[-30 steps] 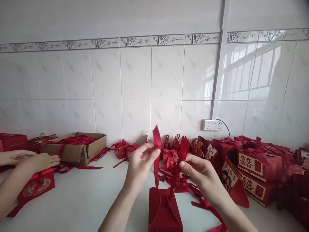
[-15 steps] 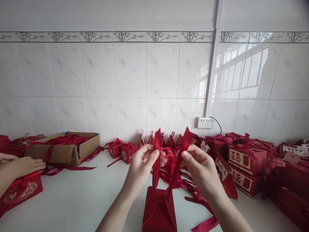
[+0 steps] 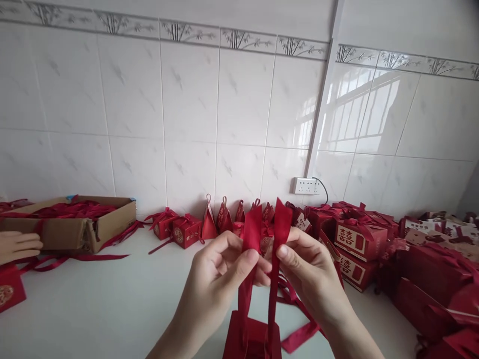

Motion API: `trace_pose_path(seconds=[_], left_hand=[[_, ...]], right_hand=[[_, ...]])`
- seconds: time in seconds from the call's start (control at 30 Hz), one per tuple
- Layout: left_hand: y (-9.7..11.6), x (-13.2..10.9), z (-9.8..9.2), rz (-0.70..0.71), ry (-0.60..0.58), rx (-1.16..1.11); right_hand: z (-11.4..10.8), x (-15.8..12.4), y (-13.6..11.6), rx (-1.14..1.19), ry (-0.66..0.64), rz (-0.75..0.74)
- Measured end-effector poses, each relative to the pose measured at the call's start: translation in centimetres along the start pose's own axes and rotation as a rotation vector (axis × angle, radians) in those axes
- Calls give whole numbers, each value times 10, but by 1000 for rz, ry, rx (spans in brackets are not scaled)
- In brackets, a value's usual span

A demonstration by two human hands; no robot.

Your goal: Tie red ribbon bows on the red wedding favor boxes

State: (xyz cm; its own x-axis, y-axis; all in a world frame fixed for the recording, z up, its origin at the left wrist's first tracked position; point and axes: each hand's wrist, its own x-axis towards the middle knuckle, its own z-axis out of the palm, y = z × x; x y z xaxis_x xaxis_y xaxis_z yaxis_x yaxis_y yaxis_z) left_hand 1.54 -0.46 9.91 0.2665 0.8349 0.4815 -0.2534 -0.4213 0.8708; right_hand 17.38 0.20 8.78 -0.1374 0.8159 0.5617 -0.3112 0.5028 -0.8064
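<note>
A small red gift box [image 3: 251,337] stands on the white counter at the bottom middle, with two red ribbon ends rising from it. My left hand [image 3: 219,279] pinches the left ribbon end [image 3: 252,227] between thumb and fingers. My right hand [image 3: 312,274] pinches the right ribbon end [image 3: 281,224] the same way. Both ends are held upright and close together, just above the box.
Another person's hand [image 3: 18,245] rests at the left edge beside a cardboard box [image 3: 75,227] full of red ribbons. Several red gift boxes [image 3: 355,244] line the tiled wall and pile up at the right. A wall socket [image 3: 306,185] sits above them.
My hands have drawn the two ribbon ends closer together and nearer to me. The view has shifted right and down, so the other person's hands slid toward the left edge.
</note>
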Motion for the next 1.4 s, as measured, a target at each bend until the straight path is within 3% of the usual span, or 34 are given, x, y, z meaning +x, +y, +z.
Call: trace_pose_path(seconds=[0.37, 0.63, 0.8, 0.93, 1.07, 1.27, 1.4], left_hand=[[4, -6, 4, 31, -17, -51], [9, -12, 9, 43, -3, 0], [16, -21, 13, 69, -61, 60], [22, -24, 14, 77, -109, 137], [23, -22, 14, -47, -199, 33], [14, -18, 9, -141, -196, -79], [11, -15, 8, -119, -178, -97]], right_hand=[[13, -5, -9, 117, -124, 10], [19, -16, -21, 66, -48, -1], [22, -26, -27, -45, -78, 20], [23, -31, -30, -199, 20, -75], [24, -32, -29, -361, 45, -138], [24, -25, -19, -693, 221, -479], [23, -22, -19, -704, 199, -529]])
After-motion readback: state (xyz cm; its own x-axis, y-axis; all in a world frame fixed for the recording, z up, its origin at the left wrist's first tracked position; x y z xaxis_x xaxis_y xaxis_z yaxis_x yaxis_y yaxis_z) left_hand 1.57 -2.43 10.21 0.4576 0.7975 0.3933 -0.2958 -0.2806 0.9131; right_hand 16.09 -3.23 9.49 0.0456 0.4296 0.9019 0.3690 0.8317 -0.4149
